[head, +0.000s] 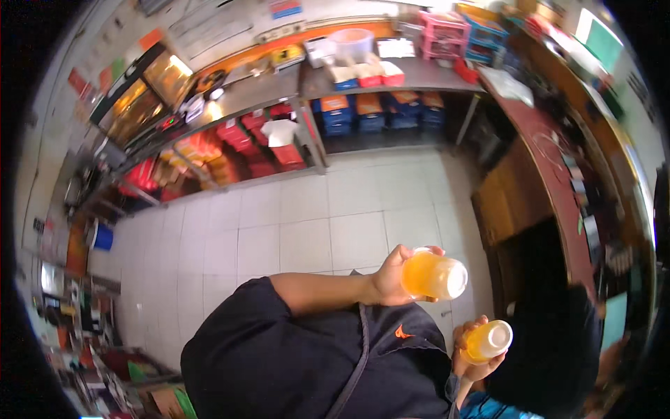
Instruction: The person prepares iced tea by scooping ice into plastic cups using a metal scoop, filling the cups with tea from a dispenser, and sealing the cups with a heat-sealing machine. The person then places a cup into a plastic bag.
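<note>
My left hand [395,277] reaches across my dark top from the left, its fingers wrapped around a translucent plastic cup [426,275] of orange-yellow drink. The cup is tilted, its whitish end facing the lower right. Lower and farther right, my right hand [473,361] grips a second, similar cup [487,340], also tilted, its pale round end to the upper right. The two cups are apart. Parts of the fingers are hidden behind both cups, and most of my right forearm is out of sight.
A person [549,345], dark from above with blue patterned clothing, is close at my right. Beyond the tiled floor [309,225] runs a metal counter [261,99] with a lit display warmer [141,99]; boxes [335,115] are stacked beneath. A reddish counter [539,157] lines the right side.
</note>
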